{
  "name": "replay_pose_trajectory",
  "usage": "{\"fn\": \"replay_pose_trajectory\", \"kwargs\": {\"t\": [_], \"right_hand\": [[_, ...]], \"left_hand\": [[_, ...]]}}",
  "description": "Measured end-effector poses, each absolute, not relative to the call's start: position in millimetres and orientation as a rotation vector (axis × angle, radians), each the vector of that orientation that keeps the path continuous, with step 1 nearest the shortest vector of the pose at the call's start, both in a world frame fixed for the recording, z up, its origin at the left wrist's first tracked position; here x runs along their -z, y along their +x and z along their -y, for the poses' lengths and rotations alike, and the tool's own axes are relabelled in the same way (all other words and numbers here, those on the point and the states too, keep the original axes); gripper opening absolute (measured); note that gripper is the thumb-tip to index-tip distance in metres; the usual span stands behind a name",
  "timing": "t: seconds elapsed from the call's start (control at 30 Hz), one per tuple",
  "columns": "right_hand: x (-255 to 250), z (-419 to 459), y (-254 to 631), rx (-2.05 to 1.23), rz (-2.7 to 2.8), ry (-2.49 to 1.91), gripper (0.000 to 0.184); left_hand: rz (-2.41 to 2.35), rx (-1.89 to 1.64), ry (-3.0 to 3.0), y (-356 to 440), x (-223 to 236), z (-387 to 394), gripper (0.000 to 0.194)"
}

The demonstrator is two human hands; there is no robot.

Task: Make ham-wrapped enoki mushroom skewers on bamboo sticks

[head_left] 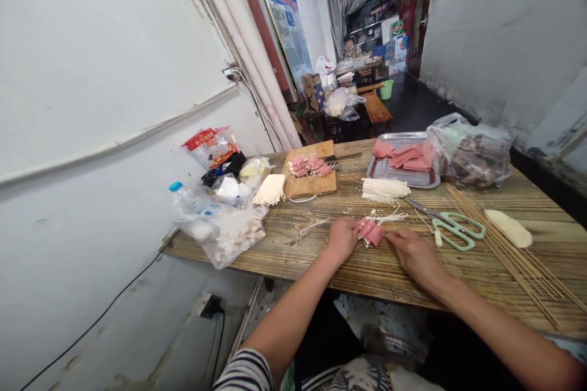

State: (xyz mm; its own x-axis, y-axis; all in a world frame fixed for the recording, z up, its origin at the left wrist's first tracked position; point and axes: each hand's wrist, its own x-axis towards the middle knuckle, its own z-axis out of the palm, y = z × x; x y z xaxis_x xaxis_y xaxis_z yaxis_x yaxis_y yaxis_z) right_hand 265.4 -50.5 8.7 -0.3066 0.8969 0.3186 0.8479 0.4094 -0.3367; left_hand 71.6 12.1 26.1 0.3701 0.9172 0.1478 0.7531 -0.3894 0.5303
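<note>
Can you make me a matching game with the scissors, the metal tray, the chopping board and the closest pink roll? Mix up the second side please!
Things:
1. scissors
2. metal tray
3. chopping board
4. closest pink roll

Clues:
A. has pink slices lying in it
B. is between the left hand and the right hand
C. has pale green handles
D. has other pink rolls on it

Right pairs: 1-C, 2-A, 3-D, 4-B

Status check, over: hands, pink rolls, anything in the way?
Left hand at left end of pink rolls; right hand at right end. Rolls side by side between hands. Green-handled scissors close beyond right hand, possible snag.
</note>
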Motion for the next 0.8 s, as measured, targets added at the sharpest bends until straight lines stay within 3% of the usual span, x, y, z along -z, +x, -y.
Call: {"fn": "replay_pose_trajectory", "kwargs": {"t": [0.2,0.4,0.6,0.8], "right_hand": [[-42,69,269,-0.012,2.26,-1.601,0.04],[-54,105,370,0.24,1.886,-1.982,0.035],[-23,121,454,0.279,1.963,-2.284,0.028],[-20,114,456,0.115,1.91,-2.422,0.027]], "left_hand": [[-1.442,-0.729,2.243,72,-26,-5,0.025],[-1.474,-0.981,2.139,72,-17,13,0.024],[-1.603,-1.172,2.038,82,-8,33,0.058],[-1.505,-1.23,2.173,84,-10,35,0.031]]}}
